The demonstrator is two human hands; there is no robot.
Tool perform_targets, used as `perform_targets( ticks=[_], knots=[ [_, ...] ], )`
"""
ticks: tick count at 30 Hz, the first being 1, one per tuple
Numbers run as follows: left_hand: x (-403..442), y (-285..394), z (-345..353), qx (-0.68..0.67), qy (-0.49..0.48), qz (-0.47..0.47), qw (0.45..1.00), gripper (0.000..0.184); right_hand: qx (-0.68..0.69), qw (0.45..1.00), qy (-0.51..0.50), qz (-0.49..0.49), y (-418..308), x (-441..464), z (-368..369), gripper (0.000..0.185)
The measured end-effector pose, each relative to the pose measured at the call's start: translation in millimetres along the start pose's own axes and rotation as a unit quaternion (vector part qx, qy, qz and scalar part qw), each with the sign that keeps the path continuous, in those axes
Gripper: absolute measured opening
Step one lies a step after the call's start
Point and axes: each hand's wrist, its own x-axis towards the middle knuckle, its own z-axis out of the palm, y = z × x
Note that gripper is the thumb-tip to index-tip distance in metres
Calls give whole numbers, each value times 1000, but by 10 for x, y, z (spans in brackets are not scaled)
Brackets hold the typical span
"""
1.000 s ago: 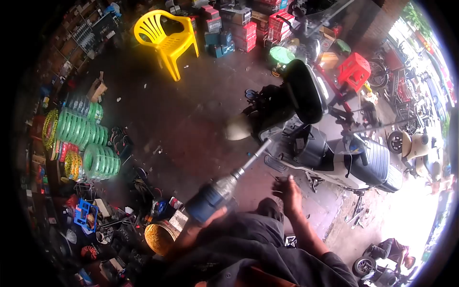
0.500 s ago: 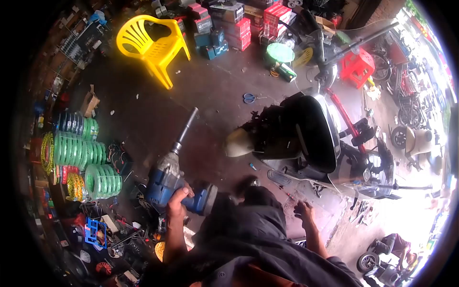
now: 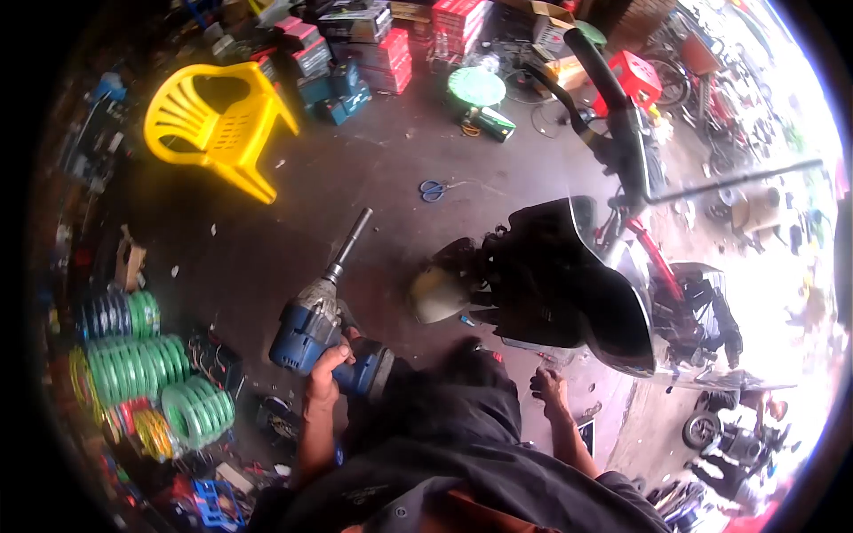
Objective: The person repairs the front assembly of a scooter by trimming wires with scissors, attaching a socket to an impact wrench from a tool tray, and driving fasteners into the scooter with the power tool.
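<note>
My left hand [image 3: 327, 369] is wrapped around the grip of a blue cordless impact wrench [image 3: 306, 336]. A long metal socket extension [image 3: 353, 242] points up and away from the tool's nose. My right hand [image 3: 548, 387] hangs low on the right, its fingers loosely bent and holding nothing that I can see. Beyond it stands a partly stripped scooter [image 3: 569, 284] with dark body panels. The scooter's handlebar [image 3: 622, 133] rises at upper right. A rounded cream part [image 3: 437, 296] sits at the scooter's near left end, apart from the socket.
A yellow plastic chair [image 3: 227, 129] stands at upper left. Blue-handled scissors [image 3: 433, 190] lie on the floor. Green-wrapped tyre rolls [image 3: 138, 369] are stacked at left. Red boxes [image 3: 388, 60] and a red stool [image 3: 631, 82] stand at the back. Another person [image 3: 729, 480] is at lower right.
My view has shifted, and the scooter appears closer with its handlebar larger. The wrench stays in my left hand. My right hand's fingers look more bent than before.
</note>
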Motion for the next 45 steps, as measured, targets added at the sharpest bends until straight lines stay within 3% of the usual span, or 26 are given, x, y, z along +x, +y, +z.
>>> perform_targets(
  ticks=[4,7,8,9,12,13,14,16,19,20,22,25,27,28,30,31,34,35,38,39,40,42,44,45],
  knots=[
    [1066,-253,-771,25,-34,-144,989,34,39,995,78,42,199,-229,894,38],
    [1636,-142,-875,27,-101,-133,986,27,61,989,127,40,621,-446,1657,33],
    [1782,-199,-931,14,-112,-155,981,29,11,988,148,53,723,-498,1919,30],
    [2025,-262,-1002,5,-124,-177,976,31,-82,980,180,-10,957,-473,2188,29],
    [2781,-678,-1372,-14,-133,-276,952,38,-261,944,189,-67,178,-997,3064,27],
    [2986,-884,-1473,-21,-128,-315,940,40,-264,950,161,-34,-49,-1072,3269,30],
    [3062,-959,-1445,-41,-116,-351,928,42,-295,938,169,-71,91,-1116,3370,32],
    [3409,-1440,-1574,-29,-77,-358,930,35,-318,930,157,-97,105,-999,3702,38],
    [3858,-2231,-1798,-30,-71,-373,924,40,-339,928,120,-93,277,-733,4082,47],
    [4090,-2610,-1922,-32,-88,-371,924,39,-391,906,83,-143,314,-559,4208,45],
    [4318,-3173,-2154,-55,-100,-413,904,39,-348,931,62,-88,336,-450,4366,46],
    [4560,-3989,-2384,-27,-101,-416,903,44,-384,904,109,-154,444,-278,4296,47],
    [4692,-4479,-2472,11,-99,-415,904,42,-405,898,109,-135,486,-249,4163,36],
    [4810,-4596,-2630,8,-104,-412,905,42,-428,885,125,-130,576,-401,4307,29],
    [4928,-4899,-2718,8,-123,-416,901,42,-322,937,117,-65,532,-440,4288,42],
    [4961,-5010,-2769,5,-127,-425,896,42,-370,919,111,-85,517,-427,4275,43],
    [5026,-5282,-2850,4,-132,-436,890,40,-328,934,135,-28,765,-505,4087,43],
    [4999,-5442,-2827,19,-126,-442,888,40,-364,928,82,5,721,-337,3894,40],
    [4945,-5568,-2976,93,-60,-439,892,38,-370,919,129,-39,553,-214,3991,34],
    [4953,-5526,-3010,125,-27,-430,894,37,-394,916,54,55,980,-447,3804,32],
    [4927,-5426,-3096,174,-73,-427,884,38,-356,925,127,39,771,-336,3978,39],
    [4779,-4938,-3082,223,-50,-470,853,39,-307,945,102,-54,523,-217,4039,43],
    [4507,-4203,-2819,211,-80,-477,849,33,-363,920,91,-115,405,-168,4145,39],
    [4385,-3826,-2714,282,-110,-460,835,31,-375,919,83,-92,276,-214,4207,38]
  ],
)
